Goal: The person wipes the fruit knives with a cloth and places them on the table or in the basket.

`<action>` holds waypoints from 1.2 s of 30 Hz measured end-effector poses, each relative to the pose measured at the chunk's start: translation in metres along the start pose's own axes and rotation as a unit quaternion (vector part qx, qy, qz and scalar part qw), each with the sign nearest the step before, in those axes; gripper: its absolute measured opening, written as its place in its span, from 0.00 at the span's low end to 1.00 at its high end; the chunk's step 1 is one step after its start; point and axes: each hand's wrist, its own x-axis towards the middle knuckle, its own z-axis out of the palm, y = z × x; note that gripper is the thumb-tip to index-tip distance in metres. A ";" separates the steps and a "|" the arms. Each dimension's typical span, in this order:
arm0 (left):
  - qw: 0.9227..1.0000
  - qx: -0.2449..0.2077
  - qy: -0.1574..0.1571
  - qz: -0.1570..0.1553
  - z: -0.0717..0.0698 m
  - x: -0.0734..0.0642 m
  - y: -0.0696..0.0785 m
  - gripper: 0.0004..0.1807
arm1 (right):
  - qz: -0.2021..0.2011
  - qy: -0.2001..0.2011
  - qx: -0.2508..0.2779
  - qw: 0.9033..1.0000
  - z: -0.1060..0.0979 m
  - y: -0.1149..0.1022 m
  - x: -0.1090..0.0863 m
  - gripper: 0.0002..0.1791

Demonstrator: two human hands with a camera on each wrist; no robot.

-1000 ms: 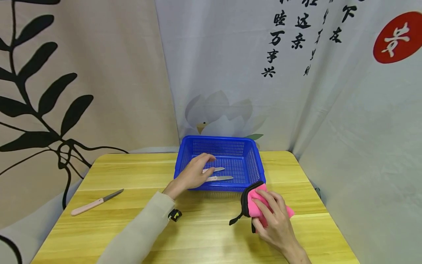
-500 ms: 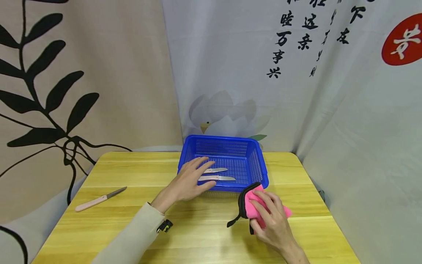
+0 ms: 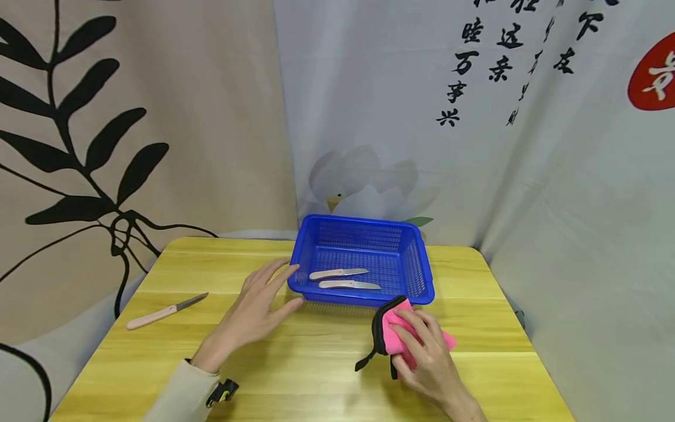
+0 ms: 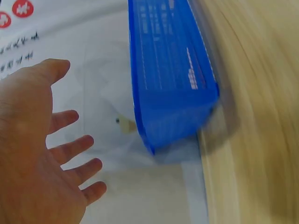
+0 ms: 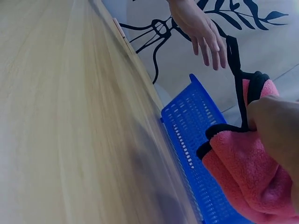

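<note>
In the head view my left hand [image 3: 253, 310] hovers beside the left wall of a blue plastic basket [image 3: 364, 299], fingers spread and holding nothing. Two knives with pale pink handles lie on the basket floor: the rear knife [image 3: 337, 274] and the front knife [image 3: 349, 285]. A third knife [image 3: 167, 310] lies on the table at the left. My right hand [image 3: 429, 357] grips a folded pink cloth [image 3: 392, 334] with black edging and a black hanging loop, in front of the basket's right corner. In the right wrist view the pink fleecy cloth [image 5: 247, 172] bunches under the fingers.
The wooden table [image 3: 306, 375] spreads around the basket. Behind it hangs a printed curtain [image 3: 227, 117] with leaves and writing, and more curtain closes off the right side.
My left hand has withdrawn from over the basket toward the left and nearer me, leaving both knives there uncovered. The right hand keeps its grip on the cloth. The head view has shifted slightly left.
</note>
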 end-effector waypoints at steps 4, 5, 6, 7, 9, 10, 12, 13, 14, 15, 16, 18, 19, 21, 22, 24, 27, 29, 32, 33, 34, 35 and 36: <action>1.000 0.005 0.023 -0.012 -0.009 -0.016 -0.018 0.38 | -0.009 -0.002 0.005 1.000 0.006 -0.003 0.001 0.24; 0.999 0.007 0.028 -0.018 -0.011 -0.020 -0.022 0.38 | -0.012 -0.003 0.007 1.000 0.008 -0.004 0.001 0.24; 0.999 0.008 0.034 -0.023 -0.013 -0.024 -0.027 0.38 | -0.014 -0.002 0.008 1.000 0.009 -0.005 0.002 0.24; 0.999 0.009 0.038 -0.029 -0.015 -0.029 -0.032 0.38 | -0.016 -0.003 0.010 1.000 0.010 -0.006 0.002 0.24; 0.998 0.016 0.047 -0.041 -0.020 -0.038 -0.043 0.38 | -0.020 -0.001 0.012 1.000 0.012 -0.007 0.002 0.25; 0.997 0.020 0.052 -0.044 -0.022 -0.043 -0.049 0.38 | -0.021 -0.001 0.014 1.000 0.013 -0.008 0.002 0.25; 0.996 0.025 0.061 -0.053 -0.027 -0.053 -0.061 0.38 | -0.022 0.000 0.015 1.000 0.015 -0.008 0.002 0.25; 0.996 0.030 0.065 -0.056 -0.030 -0.057 -0.068 0.38 | -0.022 0.000 0.016 1.000 0.016 -0.009 0.003 0.25; 0.995 0.034 0.070 -0.059 -0.032 -0.062 -0.075 0.38 | -0.022 0.000 0.017 1.000 0.016 -0.009 0.002 0.25; 0.995 0.036 0.074 -0.063 -0.035 -0.067 -0.082 0.38 | -0.022 -0.001 0.018 1.000 0.017 -0.009 0.002 0.25; 0.994 0.037 0.078 -0.067 -0.037 -0.071 -0.090 0.38 | -0.022 -0.001 0.019 1.000 0.017 -0.009 0.002 0.25; 0.993 0.040 0.083 -0.080 -0.042 -0.081 -0.107 0.38 | -0.022 -0.003 0.020 1.000 0.018 -0.010 0.002 0.25; 0.992 0.041 0.084 -0.087 -0.044 -0.086 -0.115 0.38 | -0.022 -0.003 0.021 1.000 0.019 -0.010 0.001 0.25; 0.990 0.040 0.077 -0.108 -0.047 -0.096 -0.131 0.37 | -0.022 -0.005 0.023 0.999 0.019 -0.010 0.001 0.25; 0.989 0.042 0.073 -0.117 -0.048 -0.100 -0.139 0.38 | -0.022 -0.005 0.024 0.999 0.020 -0.011 0.001 0.25; 0.987 0.045 0.062 -0.139 -0.050 -0.108 -0.153 0.38 | -0.022 -0.006 0.024 0.999 0.020 -0.012 0.001 0.25; 0.983 0.062 0.042 -0.166 -0.052 -0.118 -0.175 0.39 | -0.023 -0.008 0.024 0.999 0.021 -0.014 0.001 0.25; 0.979 0.076 0.027 -0.185 -0.053 -0.124 -0.187 0.39 | -0.022 -0.011 0.024 0.999 0.022 -0.015 0.001 0.25; 0.973 0.098 0.006 -0.210 -0.056 -0.131 -0.204 0.39 | -0.019 -0.018 0.032 0.999 0.023 -0.018 0.001 0.25; 0.971 0.103 -0.001 -0.217 -0.057 -0.133 -0.208 0.39 | -0.019 -0.021 0.035 0.999 0.024 -0.019 0.001 0.25; 0.969 0.108 -0.008 -0.224 -0.058 -0.135 -0.211 0.39 | -0.020 -0.023 0.038 0.999 0.025 -0.020 0.001 0.25; 0.967 0.110 -0.015 -0.228 -0.059 -0.136 -0.214 0.39 | -0.021 -0.026 0.040 0.999 0.026 -0.021 0.001 0.25; 0.966 0.112 -0.018 -0.231 -0.060 -0.137 -0.217 0.39 | -0.024 -0.027 0.043 0.998 0.027 -0.022 0.002 0.24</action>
